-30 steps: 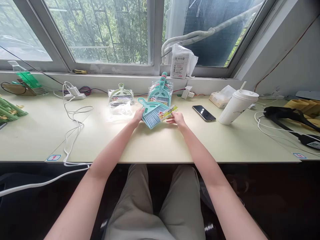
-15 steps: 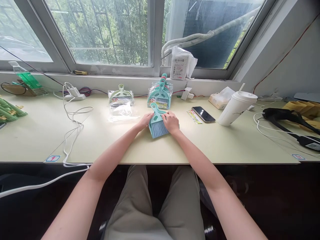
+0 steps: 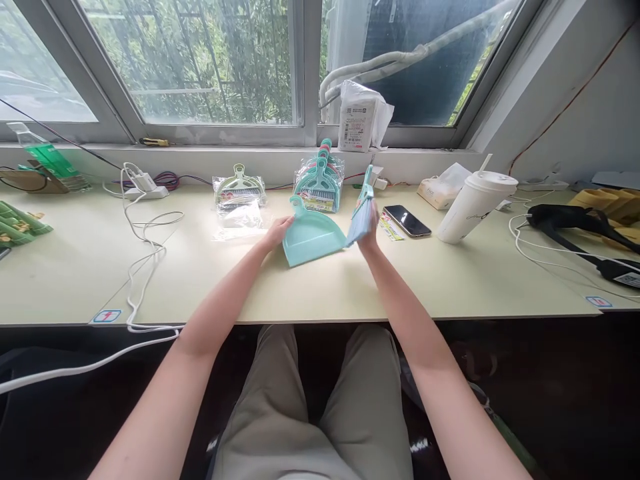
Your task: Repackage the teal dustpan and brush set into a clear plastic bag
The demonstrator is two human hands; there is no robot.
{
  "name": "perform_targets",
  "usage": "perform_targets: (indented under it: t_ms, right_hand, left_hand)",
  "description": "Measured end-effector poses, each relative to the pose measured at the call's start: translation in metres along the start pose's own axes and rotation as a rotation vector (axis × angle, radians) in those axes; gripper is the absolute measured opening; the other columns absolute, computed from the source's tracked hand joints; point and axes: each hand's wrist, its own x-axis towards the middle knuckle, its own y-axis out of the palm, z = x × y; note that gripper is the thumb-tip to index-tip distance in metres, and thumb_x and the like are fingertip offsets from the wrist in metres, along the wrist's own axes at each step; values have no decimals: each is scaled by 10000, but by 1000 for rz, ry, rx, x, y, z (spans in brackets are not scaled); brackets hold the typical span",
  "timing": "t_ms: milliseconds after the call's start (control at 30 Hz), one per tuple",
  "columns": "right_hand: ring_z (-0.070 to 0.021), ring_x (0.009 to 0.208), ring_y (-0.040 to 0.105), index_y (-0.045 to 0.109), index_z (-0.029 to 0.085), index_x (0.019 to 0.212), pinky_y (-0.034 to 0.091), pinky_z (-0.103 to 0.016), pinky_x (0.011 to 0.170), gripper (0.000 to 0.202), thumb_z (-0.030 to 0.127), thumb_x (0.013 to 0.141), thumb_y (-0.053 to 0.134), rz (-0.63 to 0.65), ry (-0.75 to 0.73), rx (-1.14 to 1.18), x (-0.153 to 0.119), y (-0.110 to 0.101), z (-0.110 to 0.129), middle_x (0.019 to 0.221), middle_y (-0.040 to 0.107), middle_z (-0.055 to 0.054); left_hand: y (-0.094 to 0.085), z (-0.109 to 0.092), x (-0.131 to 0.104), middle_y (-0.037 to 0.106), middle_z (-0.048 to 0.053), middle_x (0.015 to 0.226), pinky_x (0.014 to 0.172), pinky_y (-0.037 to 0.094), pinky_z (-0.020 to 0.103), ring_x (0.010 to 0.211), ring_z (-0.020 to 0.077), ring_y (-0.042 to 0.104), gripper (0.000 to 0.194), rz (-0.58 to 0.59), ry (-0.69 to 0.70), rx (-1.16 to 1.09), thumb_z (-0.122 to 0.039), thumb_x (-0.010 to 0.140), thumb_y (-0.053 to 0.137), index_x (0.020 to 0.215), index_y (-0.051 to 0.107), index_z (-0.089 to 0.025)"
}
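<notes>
A small teal dustpan (image 3: 311,235) lies flat on the pale table (image 3: 320,287) in front of me. My left hand (image 3: 278,231) rests on its left edge and holds it down. My right hand (image 3: 369,235) grips a matching teal brush (image 3: 362,213), lifted off the pan and tilted upright just to its right. A paper label (image 3: 389,227) lies on the table right of the brush. Behind the pan stands a wrapped stack of teal dustpan sets (image 3: 319,179). A green set in a clear bag (image 3: 239,191) and an empty clear bag (image 3: 240,219) lie to the left.
A phone (image 3: 407,221), a white lidded cup with straw (image 3: 474,205) and a tissue pack (image 3: 444,187) stand at the right. A black strap and cables (image 3: 575,223) lie at far right. A white charger and cable (image 3: 143,193) trail at left. A white package (image 3: 359,123) sits on the sill.
The label was set down beside the phone. My right hand then took the brush and lifted it off the dustpan to the right; my left hand stayed on the pan.
</notes>
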Motion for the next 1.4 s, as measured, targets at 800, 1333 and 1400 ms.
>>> perform_targets:
  t_ms: [800,1333,1400]
  right_hand:
    - [-331,1191,509,747,157,960,432,-467,973,308,386,757,718,168,43,-861,20,-26,-49,1170,632,-167]
    - [-239,1062,581,752,229,956,461,-331,879,227,384,806,681,164,-106,-599,4,-2,-21,1043,660,-70]
    - [-246,1090,572,751,230,935,460,-327,878,208,372,795,692,230,-153,-614,-4,5,-17,1046,665,-66]
  left_hand:
    - [-24,-2,-5,596,73,635,946,441,355,1025,332,597,218,-168,86,467,-212,735,741,556,619,-237]
    - [14,-14,-22,532,53,496,680,366,321,625,214,559,431,141,268,760,-321,914,478,500,538,-216]
    - [30,-17,-28,577,44,538,673,362,308,605,190,547,421,243,359,726,-358,933,454,564,595,-209]
